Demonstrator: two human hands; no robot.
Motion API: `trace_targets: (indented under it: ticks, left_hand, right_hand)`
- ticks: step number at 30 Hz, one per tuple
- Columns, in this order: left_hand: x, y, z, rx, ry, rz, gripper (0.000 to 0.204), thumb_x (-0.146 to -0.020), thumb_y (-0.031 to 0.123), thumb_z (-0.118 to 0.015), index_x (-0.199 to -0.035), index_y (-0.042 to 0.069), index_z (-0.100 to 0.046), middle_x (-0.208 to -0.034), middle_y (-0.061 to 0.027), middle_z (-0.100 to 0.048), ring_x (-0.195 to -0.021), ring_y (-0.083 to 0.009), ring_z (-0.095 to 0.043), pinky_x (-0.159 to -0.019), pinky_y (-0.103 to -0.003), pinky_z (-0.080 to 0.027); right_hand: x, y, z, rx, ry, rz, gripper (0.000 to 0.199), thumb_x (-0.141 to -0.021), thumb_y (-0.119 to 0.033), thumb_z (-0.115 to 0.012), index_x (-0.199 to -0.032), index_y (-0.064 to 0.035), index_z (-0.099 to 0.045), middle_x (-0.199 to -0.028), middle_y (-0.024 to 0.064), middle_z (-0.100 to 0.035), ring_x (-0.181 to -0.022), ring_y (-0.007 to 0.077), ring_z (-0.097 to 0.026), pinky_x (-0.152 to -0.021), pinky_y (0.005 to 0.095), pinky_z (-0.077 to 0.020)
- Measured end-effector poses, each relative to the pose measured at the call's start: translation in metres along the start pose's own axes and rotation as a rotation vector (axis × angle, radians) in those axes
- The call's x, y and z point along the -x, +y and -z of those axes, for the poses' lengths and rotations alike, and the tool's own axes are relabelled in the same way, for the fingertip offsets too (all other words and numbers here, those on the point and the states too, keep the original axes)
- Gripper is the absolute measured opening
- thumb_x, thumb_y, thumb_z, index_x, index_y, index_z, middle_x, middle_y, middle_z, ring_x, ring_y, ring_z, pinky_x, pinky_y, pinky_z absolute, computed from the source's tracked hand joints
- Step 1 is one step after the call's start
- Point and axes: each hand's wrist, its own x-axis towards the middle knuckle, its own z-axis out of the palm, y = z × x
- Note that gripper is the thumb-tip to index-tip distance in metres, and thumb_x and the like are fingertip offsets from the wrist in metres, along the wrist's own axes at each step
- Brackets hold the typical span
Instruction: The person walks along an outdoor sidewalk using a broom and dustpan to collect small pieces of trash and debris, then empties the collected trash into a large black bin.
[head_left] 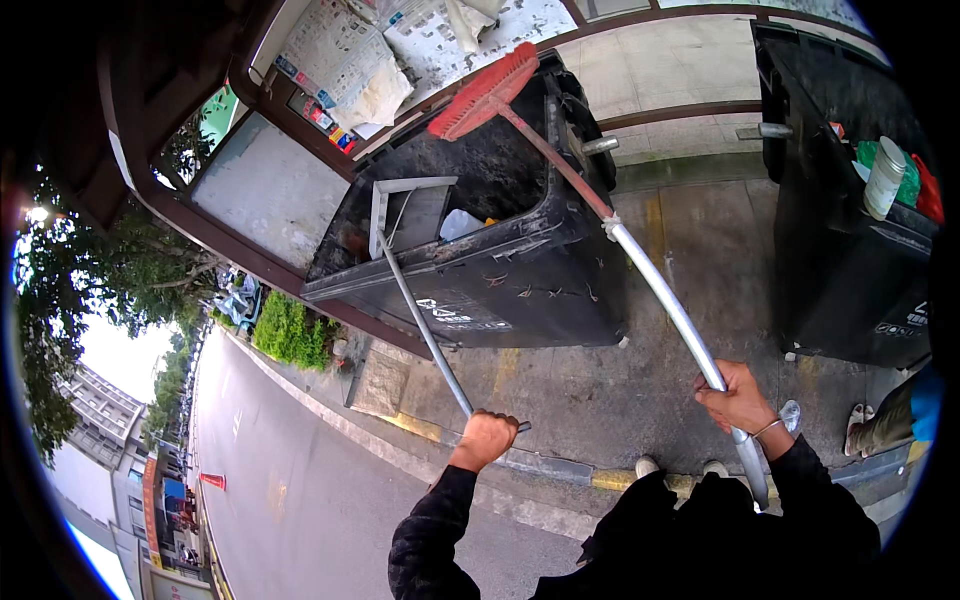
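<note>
My left hand (487,438) is closed around the thin grey handle of a long-handled dustpan (418,215). Its metal pan is tipped over the opening of a large black wheeled bin (470,290). In my right hand (737,397) is the thick silver pole of a broom (490,95). The broom's red head is raised above the bin's far right rim, apart from the dustpan. Inside the bin a white piece of rubbish (460,224) and a bit of orange show; the pan hides part of the contents.
A second black bin (850,260) at the right holds bags and a pale cylindrical container (884,178). A person's leg (885,420) is beside it. Behind the bins stands a brown-framed shelter (270,170). A kerb (430,428) runs by my feet, with road at left.
</note>
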Motion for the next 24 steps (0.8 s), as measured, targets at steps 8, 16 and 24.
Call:
trace_targets:
  ticks: [8, 16, 24]
  left_hand:
    - [-0.05, 0.014, -0.029, 0.319, 0.721, 0.346, 0.024, -0.065, 0.02, -0.073, -0.068, 0.011, -0.051, -0.063, -0.0066, -0.058, -0.06, -0.0254, -0.06, -0.06, -0.038, -0.045]
    - [0.053, 0.006, 0.094, 0.988, 1.831, 1.045, 0.05, -0.092, 0.03, -0.062, -0.055, 0.006, -0.041, -0.049, 0.0046, -0.034, -0.047, -0.0081, -0.032, -0.044, -0.028, -0.026]
    - [0.183, 0.208, 0.144, 1.394, 1.842, 0.385, 0.053, -0.099, 0.02, -0.052, -0.053, 0.011, -0.025, -0.052, 0.0023, -0.019, -0.048, -0.0101, -0.02, -0.047, -0.026, -0.021]
  right_hand:
    - [0.015, 0.043, -0.068, 0.126, 0.166, 0.138, 0.009, -0.083, 0.004, -0.058, -0.089, 0.0008, -0.052, -0.053, 0.0002, -0.048, -0.034, 0.0068, -0.043, -0.03, 0.0234, -0.0334]
    - [0.106, 0.105, -0.125, 0.191, 0.108, 0.229, 0.015, -0.083, -0.004, -0.067, -0.089, -0.0014, -0.053, -0.061, -0.0004, -0.052, -0.039, 0.0049, -0.045, -0.034, 0.0229, -0.0333]
    - [0.303, 0.291, -0.18, 0.29, 0.172, 0.317, 0.017, -0.084, -0.014, -0.066, -0.088, -0.0031, -0.053, -0.062, 0.0026, -0.052, -0.053, 0.0112, -0.053, -0.048, 0.0296, -0.0416]
